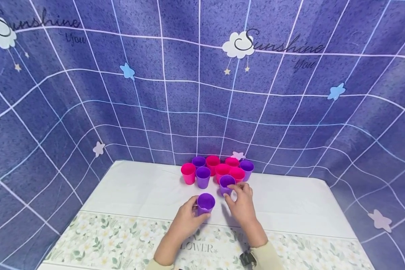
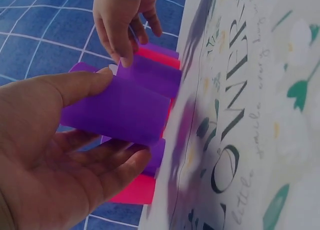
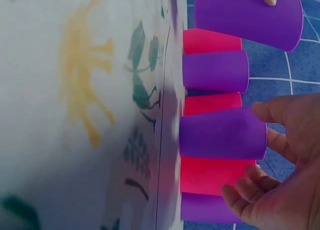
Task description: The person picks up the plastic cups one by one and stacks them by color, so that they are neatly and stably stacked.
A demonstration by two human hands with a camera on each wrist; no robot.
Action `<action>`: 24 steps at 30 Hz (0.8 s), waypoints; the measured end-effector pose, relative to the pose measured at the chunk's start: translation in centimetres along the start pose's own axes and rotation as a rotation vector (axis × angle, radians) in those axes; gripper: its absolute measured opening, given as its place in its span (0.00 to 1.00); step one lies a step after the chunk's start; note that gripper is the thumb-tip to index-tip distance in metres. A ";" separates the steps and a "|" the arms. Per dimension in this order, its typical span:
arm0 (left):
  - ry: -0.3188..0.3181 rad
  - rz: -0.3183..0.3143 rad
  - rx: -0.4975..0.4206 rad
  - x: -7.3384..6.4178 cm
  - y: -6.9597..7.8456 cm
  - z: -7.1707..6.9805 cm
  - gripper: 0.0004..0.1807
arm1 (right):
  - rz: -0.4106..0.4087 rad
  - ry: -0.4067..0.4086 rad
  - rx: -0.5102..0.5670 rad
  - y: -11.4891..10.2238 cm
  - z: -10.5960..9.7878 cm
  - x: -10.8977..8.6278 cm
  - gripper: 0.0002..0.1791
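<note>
My left hand [image 1: 188,218] grips a purple cup [image 1: 206,203] from its side, with the thumb on the near wall and the fingers around the other side. The cup stands mouth up, nearest the front of the group. My right hand [image 1: 242,204] pinches another purple cup [image 1: 224,184] at the rim, between thumb and index finger; its other fingers hang loose in the right wrist view. This cup is upright, just in front of a pink cup [image 1: 237,174]. Left of it stands a separate purple cup [image 1: 203,177].
Several more upright cups bunch at the back of the table, among them a pink cup [image 1: 188,173] at the left end and a purple cup [image 1: 246,169] at the right. A white cloth with a floral band [image 1: 121,238] covers the table. Behind hangs a blue grid-patterned curtain [image 1: 182,93].
</note>
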State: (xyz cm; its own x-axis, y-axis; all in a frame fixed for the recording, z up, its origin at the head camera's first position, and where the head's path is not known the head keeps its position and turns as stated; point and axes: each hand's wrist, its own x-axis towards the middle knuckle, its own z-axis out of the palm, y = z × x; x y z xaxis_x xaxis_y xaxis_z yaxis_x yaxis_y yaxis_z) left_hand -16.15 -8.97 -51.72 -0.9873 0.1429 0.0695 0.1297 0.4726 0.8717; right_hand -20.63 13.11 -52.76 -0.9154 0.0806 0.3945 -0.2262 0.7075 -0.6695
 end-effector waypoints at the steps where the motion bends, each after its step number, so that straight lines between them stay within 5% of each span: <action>1: 0.002 -0.002 0.002 0.0 -0.1 0.1 0.38 | -0.008 0.004 -0.002 0.1 0.0 0.0 0.16; 7: 0.009 0.007 0.011 0.1 -0.3 0.4 0.37 | -0.054 0.042 -0.007 0.3 0.0 -0.2 0.06; 24: 0.004 0.012 0.035 0.5 -0.8 0.7 0.37 | -0.077 0.011 0.075 -0.6 -1.1 0.2 0.05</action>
State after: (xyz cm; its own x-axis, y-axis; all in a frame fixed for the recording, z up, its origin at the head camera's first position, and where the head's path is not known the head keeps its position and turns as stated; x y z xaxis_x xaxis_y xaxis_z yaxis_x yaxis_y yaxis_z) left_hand -16.68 -8.67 -52.78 -0.9860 0.1455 0.0813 0.1443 0.5012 0.8532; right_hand -20.26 13.47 -51.57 -0.8906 0.0366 0.4533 -0.3203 0.6571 -0.6824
